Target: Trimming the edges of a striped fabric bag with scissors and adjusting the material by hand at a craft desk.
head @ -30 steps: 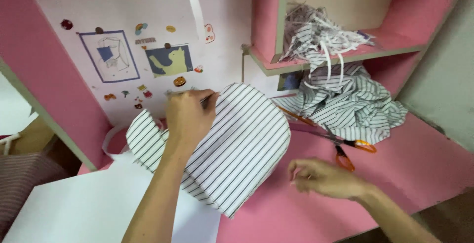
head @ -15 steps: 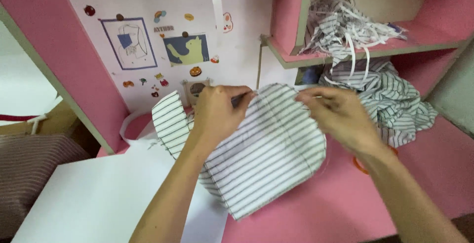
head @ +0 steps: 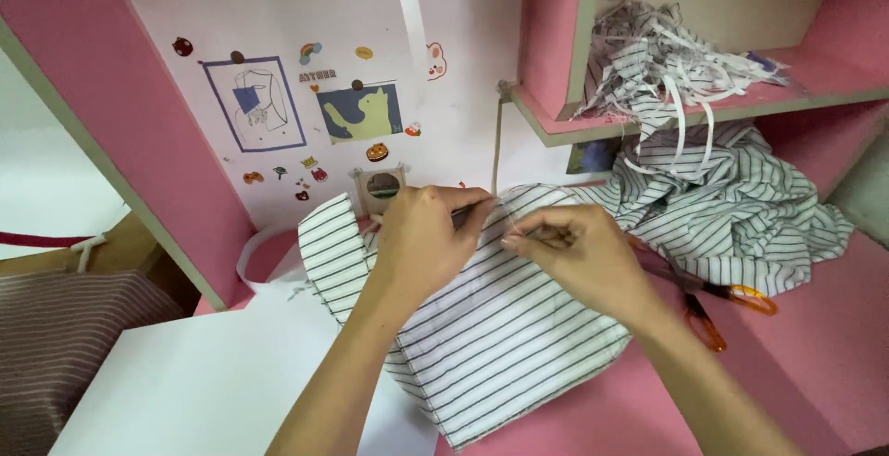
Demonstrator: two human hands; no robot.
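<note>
A cut piece of white fabric with dark stripes (head: 491,345) lies on the pink desk (head: 815,363). My left hand (head: 421,238) pinches its far edge with thumb and fingers. My right hand (head: 579,257) pinches the same edge just beside it, fingertips almost touching the left hand's. A thin thread seems to run up from where the fingers meet; any needle is too small to tell.
Orange-handled scissors (head: 718,312) lie right of my right hand. A heap of striped cloth (head: 741,206) sits behind them, fabric strips (head: 667,58) on the pink shelf above. White paper (head: 204,382) covers the near left. Stickers and small pictures (head: 361,113) are on the wall.
My right hand came from the desk near the scissors up to the fabric's far edge and joined the left hand. The view has shifted slightly.
</note>
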